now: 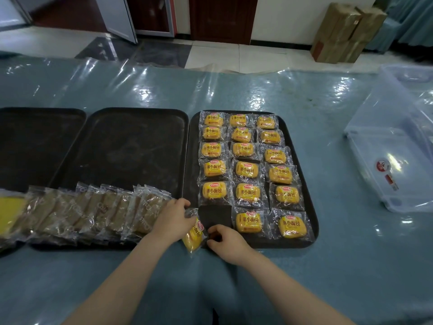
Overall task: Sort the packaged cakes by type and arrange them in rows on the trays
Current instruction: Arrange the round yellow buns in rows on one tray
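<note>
While the left hand (174, 218) pinches the upper end of one yellow cake packet (195, 233), the packet hangs tilted over the near edge of the right tray (312, 233), just left of the one vacant slot (215, 216) at that tray's near-left corner. The right hand (226, 238) is curled, its fingertips at the packet's lower right edge; whether it grips the wrapper or only steadies it cannot be told. To complete the step well, rotate the packet flat, label upward, and lay it square in the vacant slot, aligned with the left column and the near row.

Working left to right: a far-left tray (42, 141) shows a yellow item (10, 207) at its near edge, blurred. The middle tray (131, 146) carries a row of brown cake packets (93, 212) leaning against one another along its near edge; the left hand is touching the rightmost one, so avoid toppling that row. The right tray holds seventeen yellow packets (244, 170) in three columns. A clear plastic bin (384, 156) sits near the bench's (328, 277) right edge, well apart from the trays.
</note>
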Demonstrator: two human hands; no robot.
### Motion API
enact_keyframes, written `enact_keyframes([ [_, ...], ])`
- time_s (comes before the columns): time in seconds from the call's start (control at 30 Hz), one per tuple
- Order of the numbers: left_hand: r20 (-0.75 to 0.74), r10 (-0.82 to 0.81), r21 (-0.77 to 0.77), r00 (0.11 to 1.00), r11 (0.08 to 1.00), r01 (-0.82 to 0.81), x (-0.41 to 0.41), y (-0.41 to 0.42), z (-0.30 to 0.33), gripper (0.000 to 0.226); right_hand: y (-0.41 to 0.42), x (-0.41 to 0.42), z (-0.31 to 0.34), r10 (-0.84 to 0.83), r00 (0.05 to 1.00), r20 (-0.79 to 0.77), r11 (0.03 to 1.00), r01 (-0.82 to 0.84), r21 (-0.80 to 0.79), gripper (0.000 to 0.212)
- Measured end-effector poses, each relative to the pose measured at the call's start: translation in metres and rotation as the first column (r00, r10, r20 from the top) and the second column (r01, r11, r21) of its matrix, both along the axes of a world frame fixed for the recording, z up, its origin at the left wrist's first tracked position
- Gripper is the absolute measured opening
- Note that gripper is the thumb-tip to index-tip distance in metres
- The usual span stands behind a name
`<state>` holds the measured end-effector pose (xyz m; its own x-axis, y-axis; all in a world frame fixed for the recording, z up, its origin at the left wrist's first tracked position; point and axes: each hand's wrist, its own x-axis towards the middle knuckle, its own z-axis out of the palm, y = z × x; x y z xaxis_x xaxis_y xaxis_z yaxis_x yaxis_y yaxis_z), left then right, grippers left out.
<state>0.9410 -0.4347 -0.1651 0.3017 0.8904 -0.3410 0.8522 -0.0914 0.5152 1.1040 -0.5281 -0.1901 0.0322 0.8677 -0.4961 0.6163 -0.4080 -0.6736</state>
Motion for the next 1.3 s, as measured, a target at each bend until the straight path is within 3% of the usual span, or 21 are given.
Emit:
enact_keyframes([
  [0.17, 0.141, 0.086, -0.082, 0.986, 0.994, -0.075, -0.005, -0.005, 0.004, 0.005, -0.004, -0.002, -0.002, -0.048, 0.999, 0.004, 0.999, 0.048, 0.023, 0.037],
  [0.37, 0.259, 0.232, -0.209, 0.938, 0.961, -0.18, -0.016, -0.004, 0.007, 0.007, -0.009, -0.002, -0.003, -0.188, 0.979, -0.077, 0.982, 0.189, 0.006, 0.034],
  [0.5, 0.37, 0.365, -0.313, 0.854, 0.915, -0.255, -0.019, -0.003, 0.009, 0.01, -0.006, -0.001, 0.0, -0.287, 0.934, -0.213, 0.957, 0.291, -0.012, 0.02],
  [0.6, 0.434, 0.452, -0.386, 0.779, 0.875, -0.293, -0.018, -0.003, 0.01, 0.009, -0.006, -0.001, 0.006, -0.394, 0.837, -0.38, 0.916, 0.391, -0.089, 0.014],
  [0.7, 0.46, 0.499, -0.429, 0.735, 0.849, -0.308, -0.015, -0.005, 0.01, 0.009, -0.009, 0.0, 0.011, -0.5, 0.667, -0.552, 0.858, 0.469, -0.211, 0.015],
  [0.8, 0.462, 0.522, -0.48, 0.717, 0.827, -0.293, -0.011, -0.009, 0.009, 0.008, -0.011, 0.001, 0.012, -0.55, 0.547, -0.631, 0.816, 0.515, -0.263, 0.012],
  [1.03, 0.387, 0.386, -0.374, 0.838, 0.896, -0.24, -0.012, -0.011, -0.004, 0.016, -0.013, 0.01, 0.014, -0.575, 0.687, -0.445, 0.8, 0.585, -0.132, 0.015],
  [1.17, 0.23, 0.172, -0.145, 0.958, 0.979, -0.141, -0.009, -0.01, -0.005, 0.018, -0.009, 0.019, 0.015, -0.473, 0.871, -0.132, 0.877, 0.48, 0.022, 0.016],
  [1.3, 0.046, 0.032, -0.029, 0.998, 0.999, -0.03, -0.005, -0.007, -0.005, 0.024, -0.001, 0.025, 0.022, -0.325, 0.931, 0.165, 0.944, 0.31, 0.11, 0.017],
])
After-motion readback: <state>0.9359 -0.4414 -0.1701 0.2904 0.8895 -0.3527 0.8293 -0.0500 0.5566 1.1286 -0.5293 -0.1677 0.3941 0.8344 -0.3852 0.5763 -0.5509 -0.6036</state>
